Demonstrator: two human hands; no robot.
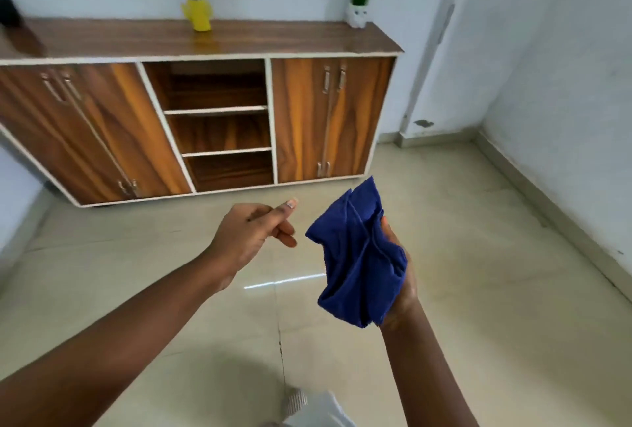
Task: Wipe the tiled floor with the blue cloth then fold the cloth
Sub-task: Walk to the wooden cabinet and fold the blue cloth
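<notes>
The blue cloth is bunched and crumpled in the air above the floor, gripped from behind by my right hand, whose fingers are mostly hidden by the fabric. My left hand hovers a short way to the left of the cloth, apart from it, holding nothing, with fingers loosely curled and the thumb raised. The beige tiled floor spreads below both hands, glossy, with a bright reflection streak near the middle.
A long wooden cabinet with doors and open middle shelves stands against the far wall, carrying a yellow vase of flowers and a small white plant pot. White walls meet at the right corner. A grey-clothed knee shows at the bottom.
</notes>
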